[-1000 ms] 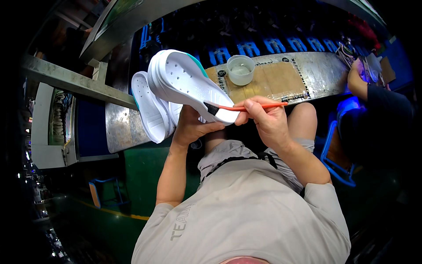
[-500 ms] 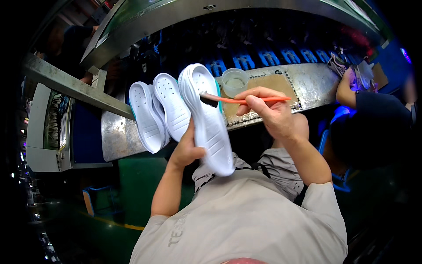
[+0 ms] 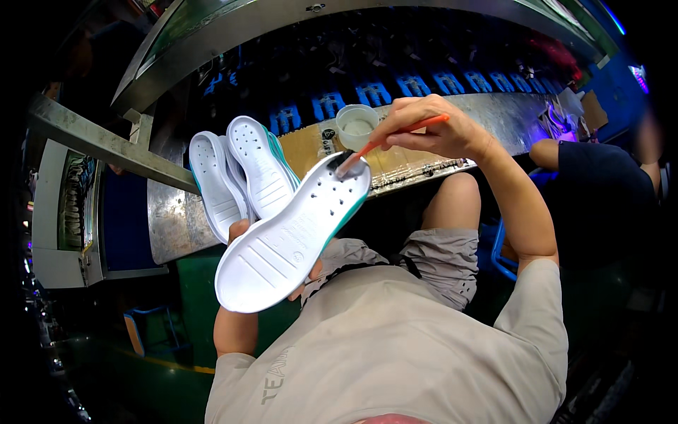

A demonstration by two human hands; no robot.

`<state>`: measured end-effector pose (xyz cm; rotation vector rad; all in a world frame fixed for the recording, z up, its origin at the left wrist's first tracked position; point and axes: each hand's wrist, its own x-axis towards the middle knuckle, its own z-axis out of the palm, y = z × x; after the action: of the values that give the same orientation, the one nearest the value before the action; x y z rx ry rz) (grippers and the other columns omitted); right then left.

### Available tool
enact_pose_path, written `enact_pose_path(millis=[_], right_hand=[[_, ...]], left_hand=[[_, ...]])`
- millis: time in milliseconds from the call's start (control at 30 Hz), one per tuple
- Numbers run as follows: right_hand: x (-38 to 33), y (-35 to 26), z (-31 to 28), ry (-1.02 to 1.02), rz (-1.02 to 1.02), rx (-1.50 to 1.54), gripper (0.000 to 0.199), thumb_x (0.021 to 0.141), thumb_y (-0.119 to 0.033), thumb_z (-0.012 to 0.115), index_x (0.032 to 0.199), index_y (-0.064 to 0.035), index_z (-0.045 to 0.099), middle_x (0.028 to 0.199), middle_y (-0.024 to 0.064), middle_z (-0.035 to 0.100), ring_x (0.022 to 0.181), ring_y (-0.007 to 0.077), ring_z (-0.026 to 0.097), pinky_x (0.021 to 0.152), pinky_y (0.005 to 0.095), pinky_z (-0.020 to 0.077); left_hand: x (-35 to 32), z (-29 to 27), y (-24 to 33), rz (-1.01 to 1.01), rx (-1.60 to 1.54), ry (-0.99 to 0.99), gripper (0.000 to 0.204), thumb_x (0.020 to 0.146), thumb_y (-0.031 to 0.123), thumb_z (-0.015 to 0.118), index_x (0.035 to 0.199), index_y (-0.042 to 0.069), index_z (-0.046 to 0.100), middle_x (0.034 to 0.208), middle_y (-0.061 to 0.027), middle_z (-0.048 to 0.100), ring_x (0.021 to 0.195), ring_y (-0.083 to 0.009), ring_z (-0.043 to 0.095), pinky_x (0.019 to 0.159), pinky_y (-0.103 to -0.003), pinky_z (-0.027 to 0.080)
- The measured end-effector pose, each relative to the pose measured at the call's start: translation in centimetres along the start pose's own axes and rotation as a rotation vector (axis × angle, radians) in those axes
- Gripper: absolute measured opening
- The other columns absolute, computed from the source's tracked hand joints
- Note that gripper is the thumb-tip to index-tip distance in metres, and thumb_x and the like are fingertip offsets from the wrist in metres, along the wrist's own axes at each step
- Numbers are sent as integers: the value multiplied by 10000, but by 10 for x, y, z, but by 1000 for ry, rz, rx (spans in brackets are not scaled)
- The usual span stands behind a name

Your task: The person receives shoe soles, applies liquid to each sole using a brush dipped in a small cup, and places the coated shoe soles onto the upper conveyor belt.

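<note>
A white shoe sole with a teal edge (image 3: pixel 272 247) slants across in front of my body, its inner side facing up. My left hand (image 3: pixel 238 231) grips it from beneath; most of that hand is hidden, with fingers showing at either edge. My right hand (image 3: pixel 441 127) pinches the orange handle of a brush (image 3: pixel 371 145). Its dark bristles touch the far end of the sole, beside the small holes. More white soles stand at the left, one group (image 3: pixel 215 184) beside a teal-edged group (image 3: pixel 261 173).
A clear plastic cup (image 3: pixel 357 127) stands on brown cardboard (image 3: pixel 402 159) on the metal bench (image 3: pixel 487 113). Behind it runs a dark line with blue holders (image 3: pixel 373 93). A metal bar (image 3: pixel 113 145) crosses at left. Another person in dark clothing (image 3: pixel 600 180) sits at right.
The held sole has turned from nearly upright to slanting, its near end swinging left. The brush has shifted to the sole's far end, and my right hand has moved farther away from my body.
</note>
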<state>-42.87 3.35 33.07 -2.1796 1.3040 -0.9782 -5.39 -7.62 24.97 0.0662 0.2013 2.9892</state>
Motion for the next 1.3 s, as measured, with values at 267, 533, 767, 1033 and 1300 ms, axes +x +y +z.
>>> enact_pose_path(millis=[267,533,767,1033,1300], right_hand=[[-24,-1,28,187,304,143,159,957,-140,695,1013,-24,789,846,59,790,798,148,753,748,273,582],[-40,30,32,513,431,667,279,1027,-188,630,1100,59,737,902,110,754,853,161,709,808,300,551],[-133,105,80,1026,397,1031,259,1054,-187,601,1156,31,697,922,75,708,854,157,658,813,303,521],[-167,102,116,1108,491,1097,258,1050,-172,599,1146,53,681,931,81,692,842,161,649,803,316,531],[-177,98,132,980,508,1061,287,1048,-168,614,1177,83,665,946,126,701,865,187,669,826,315,543]], left_hand=[[15,16,-3,207,295,245,1102,793,595,748,1556,-77,323,1246,-425,552,986,-487,702,764,-477,636],[26,-8,5,288,576,334,1050,885,675,634,1555,-75,331,1351,-369,568,1148,-437,675,939,-473,596],[50,-7,10,173,417,225,989,904,644,576,1600,-5,305,1334,-392,553,1101,-561,662,873,-666,579],[145,147,244,724,900,-175,898,1057,657,301,1516,-112,368,1341,-392,542,1210,-468,621,907,-472,618],[149,142,307,983,697,216,739,1105,475,340,1539,-121,295,1508,-373,422,1335,-483,529,1017,-518,552]])
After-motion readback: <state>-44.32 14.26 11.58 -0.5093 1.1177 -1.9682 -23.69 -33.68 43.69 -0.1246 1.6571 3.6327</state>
